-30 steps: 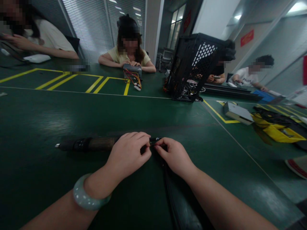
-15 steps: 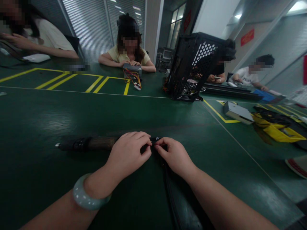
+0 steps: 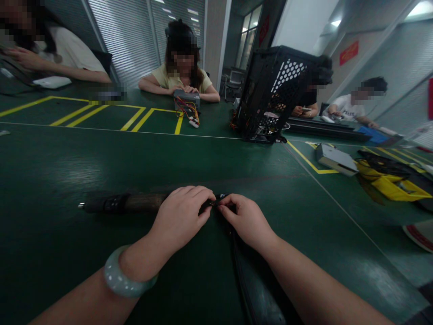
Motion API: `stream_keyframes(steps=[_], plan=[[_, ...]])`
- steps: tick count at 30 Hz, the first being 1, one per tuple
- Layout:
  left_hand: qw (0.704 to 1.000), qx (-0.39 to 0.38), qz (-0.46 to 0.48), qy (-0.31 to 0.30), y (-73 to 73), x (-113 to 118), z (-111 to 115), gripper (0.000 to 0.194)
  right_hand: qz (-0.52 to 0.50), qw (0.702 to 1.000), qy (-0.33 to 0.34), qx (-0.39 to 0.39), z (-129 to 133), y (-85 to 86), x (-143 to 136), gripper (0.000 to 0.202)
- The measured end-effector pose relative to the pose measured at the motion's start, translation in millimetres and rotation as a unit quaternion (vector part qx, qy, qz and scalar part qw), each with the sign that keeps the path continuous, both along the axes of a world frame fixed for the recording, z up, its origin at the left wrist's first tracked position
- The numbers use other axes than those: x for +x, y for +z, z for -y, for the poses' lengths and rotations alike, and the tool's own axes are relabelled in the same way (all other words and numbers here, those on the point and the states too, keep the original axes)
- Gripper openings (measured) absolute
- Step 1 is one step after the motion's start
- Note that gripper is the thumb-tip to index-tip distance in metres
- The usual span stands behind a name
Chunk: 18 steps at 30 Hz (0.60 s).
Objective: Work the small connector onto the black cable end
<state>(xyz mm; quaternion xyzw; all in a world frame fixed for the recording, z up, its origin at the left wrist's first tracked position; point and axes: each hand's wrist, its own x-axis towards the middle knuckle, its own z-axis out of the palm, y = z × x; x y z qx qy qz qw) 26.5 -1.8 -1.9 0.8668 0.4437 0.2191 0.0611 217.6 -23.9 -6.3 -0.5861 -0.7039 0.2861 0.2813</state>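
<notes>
A dark tube-shaped tool that looks like a corded electric screwdriver (image 3: 142, 203) lies crosswise on the green table, its metal tip at the left. My left hand (image 3: 184, 216) curls over its right end, thumb and fingers closed around it and hiding that part. Just to the right, my right hand (image 3: 246, 221) pinches at the cable end, fingertips almost touching those of the left. A small shiny bit shows between the fingertips, too small to name. The black cable (image 3: 239, 271) runs from there toward me, beside my right forearm.
Beyond the hands stands a black computer case (image 3: 274, 95). Across the table a person rests both hands on a power supply (image 3: 186, 99) with coloured wires. At the right are a grey metal box (image 3: 336, 159) and a yellow tray (image 3: 399, 187). Other people sit farther back.
My left fingertips have shifted slightly up and right, and the small shiny bit between the hands shows more clearly. The tool and my right hand have hardly moved.
</notes>
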Motion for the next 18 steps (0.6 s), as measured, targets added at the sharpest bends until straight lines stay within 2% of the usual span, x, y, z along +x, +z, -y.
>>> stream_keyframes(steps=[9, 18], plan=[[1.000, -0.009, -0.002, 0.010, 0.0, 0.2, -0.4, 0.010, 0.005, 1.000, -0.004, 0.005, -0.3, -1.4, -0.1, 0.009], [1.000, 0.000, 0.001, 0.016, 1.5, 0.0, 0.8, 0.013, 0.005, 1.000, -0.002, 0.001, 0.7, -0.3, -0.2, 0.010]])
